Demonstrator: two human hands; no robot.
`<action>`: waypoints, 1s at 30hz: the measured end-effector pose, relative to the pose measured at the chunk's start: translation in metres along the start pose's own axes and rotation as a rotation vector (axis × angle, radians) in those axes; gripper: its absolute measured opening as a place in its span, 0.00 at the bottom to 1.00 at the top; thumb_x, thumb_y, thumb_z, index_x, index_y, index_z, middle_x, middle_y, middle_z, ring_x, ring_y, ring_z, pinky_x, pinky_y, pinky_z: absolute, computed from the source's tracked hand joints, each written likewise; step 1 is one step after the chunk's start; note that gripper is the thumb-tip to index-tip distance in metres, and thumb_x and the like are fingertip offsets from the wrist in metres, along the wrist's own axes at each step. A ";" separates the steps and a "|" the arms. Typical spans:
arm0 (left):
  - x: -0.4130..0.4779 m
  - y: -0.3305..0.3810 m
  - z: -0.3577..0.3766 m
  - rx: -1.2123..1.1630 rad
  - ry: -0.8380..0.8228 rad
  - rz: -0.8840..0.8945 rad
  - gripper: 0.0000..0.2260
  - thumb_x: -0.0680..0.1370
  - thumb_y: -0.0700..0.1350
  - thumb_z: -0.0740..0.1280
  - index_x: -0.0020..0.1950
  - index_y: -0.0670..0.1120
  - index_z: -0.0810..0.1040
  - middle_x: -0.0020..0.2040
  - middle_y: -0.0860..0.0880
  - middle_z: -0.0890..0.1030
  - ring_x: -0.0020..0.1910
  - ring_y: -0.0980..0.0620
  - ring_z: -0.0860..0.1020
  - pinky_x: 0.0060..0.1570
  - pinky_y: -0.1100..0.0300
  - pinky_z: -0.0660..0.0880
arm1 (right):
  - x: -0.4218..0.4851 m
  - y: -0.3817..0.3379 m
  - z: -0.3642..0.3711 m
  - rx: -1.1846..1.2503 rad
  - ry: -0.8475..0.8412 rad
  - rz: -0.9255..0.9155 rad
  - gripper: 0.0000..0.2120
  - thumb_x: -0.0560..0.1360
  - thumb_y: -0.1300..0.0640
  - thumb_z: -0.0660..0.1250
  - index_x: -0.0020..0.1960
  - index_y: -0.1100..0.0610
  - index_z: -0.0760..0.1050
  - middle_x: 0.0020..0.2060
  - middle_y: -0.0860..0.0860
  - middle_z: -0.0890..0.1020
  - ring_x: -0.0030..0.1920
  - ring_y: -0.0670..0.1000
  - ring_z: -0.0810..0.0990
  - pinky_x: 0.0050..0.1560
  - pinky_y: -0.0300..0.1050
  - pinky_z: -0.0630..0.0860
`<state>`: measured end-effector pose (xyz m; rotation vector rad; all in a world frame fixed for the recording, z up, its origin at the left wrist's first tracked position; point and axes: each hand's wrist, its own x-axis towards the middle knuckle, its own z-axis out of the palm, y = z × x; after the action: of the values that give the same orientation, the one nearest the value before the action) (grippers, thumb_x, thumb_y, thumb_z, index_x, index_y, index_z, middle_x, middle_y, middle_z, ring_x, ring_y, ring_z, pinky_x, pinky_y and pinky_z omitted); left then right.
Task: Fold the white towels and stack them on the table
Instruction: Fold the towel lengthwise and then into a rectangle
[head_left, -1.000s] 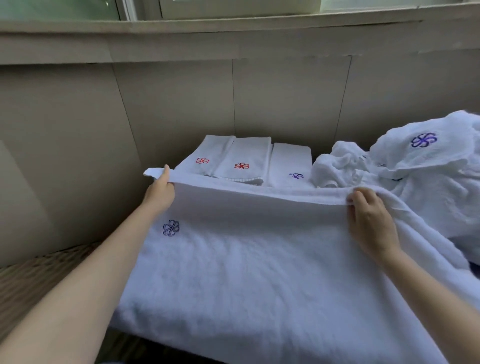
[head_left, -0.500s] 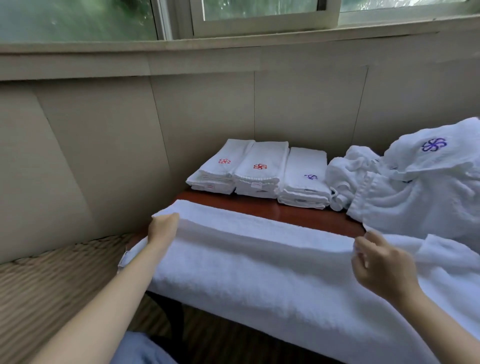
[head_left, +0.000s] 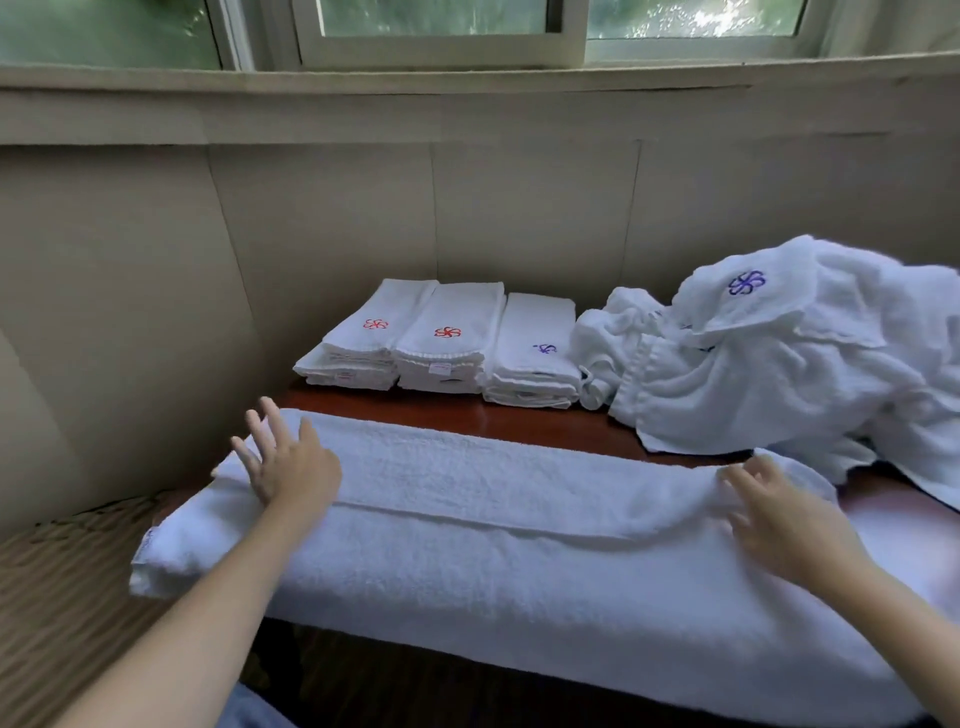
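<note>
Half a second earlier the folded edge of the large white terry towel (head_left: 467, 519) was pinched in both hands; now it is released. The left hand (head_left: 288, 465) is laid palm-down on the towel's left end, with the fingers spread straight and nothing gripped. The right hand (head_left: 779, 519) is spread loosely over the right end, slightly blurred, and likewise nothing is held in it. The purple emblem seen on the towel a second ago is now folded out of sight.

The towel is folded into a long, thick band with a nubby pile. It is laid along the near edge of the glossy reddish-brown wooden table (head_left: 467, 413) and hangs over that edge and past the left one.

Three stacks of small folded white towels (head_left: 447, 343), flat and rectangular, are set side by side at the far edge. Red flower emblems are stitched on two and a purple one on the third. A rumpled heap of unfolded white towels (head_left: 779, 374) is piled at the far right.
</note>
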<state>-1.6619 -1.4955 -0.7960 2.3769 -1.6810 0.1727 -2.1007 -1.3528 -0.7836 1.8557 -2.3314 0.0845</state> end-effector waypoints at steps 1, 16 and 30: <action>-0.002 0.018 0.001 -0.018 -0.040 0.114 0.19 0.82 0.49 0.54 0.73 0.49 0.65 0.78 0.42 0.44 0.77 0.41 0.43 0.73 0.44 0.43 | -0.001 0.008 -0.001 0.003 -0.030 0.061 0.20 0.76 0.52 0.61 0.67 0.49 0.63 0.61 0.49 0.64 0.52 0.55 0.77 0.41 0.46 0.75; -0.078 0.220 0.038 -0.066 -0.434 0.622 0.28 0.79 0.65 0.43 0.78 0.58 0.47 0.79 0.52 0.46 0.78 0.49 0.46 0.71 0.37 0.44 | 0.031 0.074 -0.010 0.638 0.273 0.433 0.05 0.73 0.68 0.59 0.42 0.66 0.73 0.41 0.61 0.79 0.46 0.62 0.78 0.44 0.53 0.76; -0.094 0.214 0.026 -0.067 -0.453 0.756 0.32 0.78 0.66 0.45 0.78 0.55 0.43 0.79 0.50 0.39 0.77 0.48 0.41 0.72 0.39 0.43 | -0.022 0.120 -0.023 0.342 -0.164 0.451 0.16 0.70 0.69 0.58 0.38 0.55 0.81 0.44 0.52 0.83 0.47 0.54 0.78 0.40 0.40 0.73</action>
<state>-1.8956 -1.4842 -0.8172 1.6919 -2.6736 -0.3241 -2.2107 -1.3012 -0.7574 1.4621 -2.9691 0.4230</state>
